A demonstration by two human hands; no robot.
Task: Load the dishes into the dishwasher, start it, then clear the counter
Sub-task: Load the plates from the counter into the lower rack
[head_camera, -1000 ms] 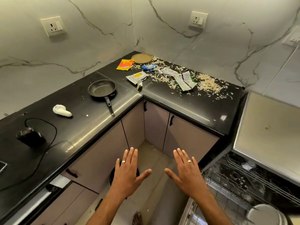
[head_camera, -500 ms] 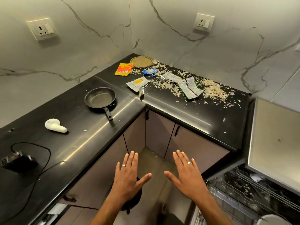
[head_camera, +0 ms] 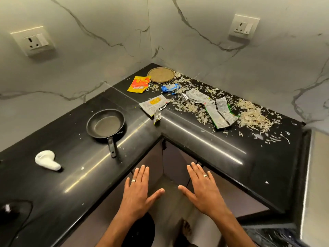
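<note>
Black polished stone forms an L-shaped counter [head_camera: 195,138] set into a corner of white marble-veined wall. Left hand [head_camera: 138,191] and right hand [head_camera: 202,189] are both held out flat, palms down, fingers straight and close together, thumbs spread toward each other; neither holds or touches anything. Each hand carries a ring. They hover in front of the counter's inner corner, above the floor and the grey cabinet doors [head_camera: 175,163]. On the left run of the counter: a black frying pan [head_camera: 105,125], upright, handle pointing toward the counter edge; well apart to its left, a white moulded object [head_camera: 47,160], identity unclear. Near the corner: a round woven mat [head_camera: 161,74] with an orange-yellow packet [head_camera: 138,84] just beside it. On the right run: a blue wrapper [head_camera: 170,87], a white-and-yellow sachet [head_camera: 154,103], torn silver-green wrappers [head_camera: 219,111], all lying among pale scattered shavings [head_camera: 252,117]. A small foil piece [head_camera: 157,116] sits at the counter's inner edge. Two wall sockets [head_camera: 34,41], one on each wall. Dishwasher [head_camera: 315,184]: only a pale panel at the far right edge shows, with part of a rack below it.
</note>
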